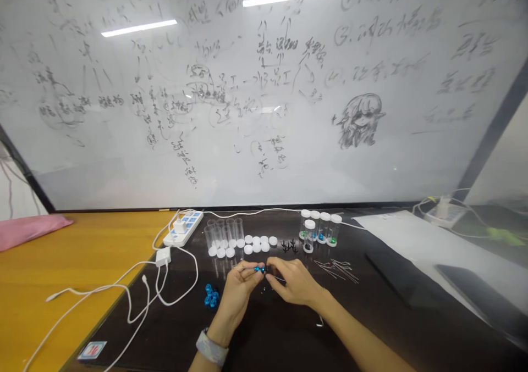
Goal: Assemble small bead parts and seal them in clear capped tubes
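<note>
My left hand pinches a small shiny blue metallic piece between thumb and fingers. My right hand is closed at the other end of it, its fingertips around a small dark part that touches or joins the blue piece; I cannot tell which. A thin metal wire or pin shows by the right fingers. Left of my left wrist lies a cluster of similar blue pieces. Beyond my hands are several small black branched parts and white round caps.
Clear tubes stand behind left; capped tubes with small coloured pieces stand behind right. Thin metal pins lie to the right, near a dark flat device. A power strip and white cables occupy the left. A whiteboard rises behind.
</note>
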`<state>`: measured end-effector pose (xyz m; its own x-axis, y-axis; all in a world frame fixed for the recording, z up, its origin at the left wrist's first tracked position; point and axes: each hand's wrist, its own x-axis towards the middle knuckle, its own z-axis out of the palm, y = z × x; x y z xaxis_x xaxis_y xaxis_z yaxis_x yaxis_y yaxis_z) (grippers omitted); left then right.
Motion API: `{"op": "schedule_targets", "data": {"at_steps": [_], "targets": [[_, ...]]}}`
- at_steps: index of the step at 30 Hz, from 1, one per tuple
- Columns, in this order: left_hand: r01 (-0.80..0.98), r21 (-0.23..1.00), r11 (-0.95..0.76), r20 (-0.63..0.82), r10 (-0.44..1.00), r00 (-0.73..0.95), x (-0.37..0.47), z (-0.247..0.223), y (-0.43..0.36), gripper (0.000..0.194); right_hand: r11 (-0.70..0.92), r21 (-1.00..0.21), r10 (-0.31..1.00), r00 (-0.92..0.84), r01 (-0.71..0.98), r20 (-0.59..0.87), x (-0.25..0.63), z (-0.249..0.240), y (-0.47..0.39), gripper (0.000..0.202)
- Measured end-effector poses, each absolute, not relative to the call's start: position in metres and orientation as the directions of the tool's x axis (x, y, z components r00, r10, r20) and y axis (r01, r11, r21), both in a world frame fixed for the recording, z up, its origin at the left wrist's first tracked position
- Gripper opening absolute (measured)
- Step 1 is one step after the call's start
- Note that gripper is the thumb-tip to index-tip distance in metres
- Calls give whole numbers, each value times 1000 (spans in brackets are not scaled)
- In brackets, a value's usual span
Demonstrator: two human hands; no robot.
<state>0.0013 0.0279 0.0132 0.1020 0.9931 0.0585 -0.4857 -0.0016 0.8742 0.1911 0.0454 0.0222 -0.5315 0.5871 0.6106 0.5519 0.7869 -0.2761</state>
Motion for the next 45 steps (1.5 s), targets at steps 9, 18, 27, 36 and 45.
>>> {"op": "schedule_targets", "data": {"at_steps": [9,18,27,36,45], "targets": [[-494,869,7,42,995,88,2,16,28,37,752,-340,638,-497,564,588,188,23,43,14],[-482,876,-10,62,994,92,2,16,26,34,745,-310,633,-479,591,608,186,14,49,27],[-491,871,-9,68,992,103,2,15,27,34,779,-246,588,-535,577,607,188,19,47,20],[-486,874,-16,80,991,111,2,15,26,32,798,-255,567,-534,546,627,188,20,45,16],[-488,873,-10,75,990,115,1,13,27,33,782,-284,590,-511,555,625,192,20,46,15]]}}
